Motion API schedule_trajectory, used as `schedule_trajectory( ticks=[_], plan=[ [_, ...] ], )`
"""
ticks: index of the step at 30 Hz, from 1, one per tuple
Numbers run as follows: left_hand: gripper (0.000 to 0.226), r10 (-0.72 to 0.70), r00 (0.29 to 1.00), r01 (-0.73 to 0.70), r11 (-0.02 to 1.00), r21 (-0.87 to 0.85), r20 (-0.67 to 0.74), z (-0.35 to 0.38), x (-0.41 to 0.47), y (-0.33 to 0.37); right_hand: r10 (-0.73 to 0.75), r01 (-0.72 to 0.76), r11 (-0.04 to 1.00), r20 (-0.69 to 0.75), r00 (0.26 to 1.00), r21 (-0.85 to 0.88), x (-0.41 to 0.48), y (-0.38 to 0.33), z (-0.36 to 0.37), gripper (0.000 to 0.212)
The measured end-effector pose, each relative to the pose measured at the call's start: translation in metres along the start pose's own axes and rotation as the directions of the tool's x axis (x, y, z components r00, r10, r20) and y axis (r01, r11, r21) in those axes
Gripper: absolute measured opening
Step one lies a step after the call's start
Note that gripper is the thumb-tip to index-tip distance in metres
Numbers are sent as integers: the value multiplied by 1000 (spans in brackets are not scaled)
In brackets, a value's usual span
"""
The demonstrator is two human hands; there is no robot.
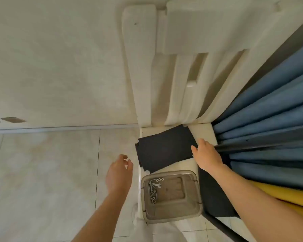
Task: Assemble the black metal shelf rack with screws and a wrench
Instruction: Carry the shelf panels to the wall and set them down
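The left hand (pixel 119 173) is hovering over the pale tiled floor (pixel 42 172), fingers loosely curled and holding nothing. The right hand (pixel 206 154) is lying over the end of a thin black metal bar (pixel 248 147), fingertips reaching the flat black metal shelf panel (pixel 164 149); I cannot tell whether it is gripping. Silver screws (pixel 151 189) and a small wrench (pixel 157 185) are sitting in a clear plastic tub (pixel 173 210) just beside the panel.

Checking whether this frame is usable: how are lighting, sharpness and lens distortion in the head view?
Head view: soft, even light, no harsh glare; strong wide-angle stretching toward the edges, where the blue curtain fans out; left hand slightly soft at the fingertips, right hand sharper; screws in the clear tray visible but small.
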State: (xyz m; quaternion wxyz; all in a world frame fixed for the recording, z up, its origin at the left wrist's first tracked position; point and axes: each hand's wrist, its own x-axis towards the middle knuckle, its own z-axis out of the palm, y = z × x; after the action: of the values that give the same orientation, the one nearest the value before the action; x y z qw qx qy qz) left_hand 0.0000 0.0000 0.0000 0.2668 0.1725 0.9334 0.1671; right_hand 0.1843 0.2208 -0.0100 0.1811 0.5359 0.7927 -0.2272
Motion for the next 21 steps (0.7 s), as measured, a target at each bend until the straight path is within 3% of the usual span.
schedule_trajectory(
  ticks=[5, 10, 17, 21],
  plan=[
    [31, -72, 994, 75, 997, -33, 84, 53, 35, -6, 21, -20, 999, 39, 999, -28, 49, 7, 35, 47],
    [46, -158, 966, 187, 974, -131, 202, 100, 66, -11, 51, -52, 994, 9, 999, 95, 88, 4, 57, 56],
    [74, -270, 867, 422, 844, -330, 419, 144, 89, -21, 240, -253, 938, 84, 967, 235, 119, -8, 81, 61],
    [64, -270, 854, 478, 745, -466, 444, 154, 95, -25, 326, -343, 921, 118, 938, 186, 125, -11, 89, 64]
  ],
)
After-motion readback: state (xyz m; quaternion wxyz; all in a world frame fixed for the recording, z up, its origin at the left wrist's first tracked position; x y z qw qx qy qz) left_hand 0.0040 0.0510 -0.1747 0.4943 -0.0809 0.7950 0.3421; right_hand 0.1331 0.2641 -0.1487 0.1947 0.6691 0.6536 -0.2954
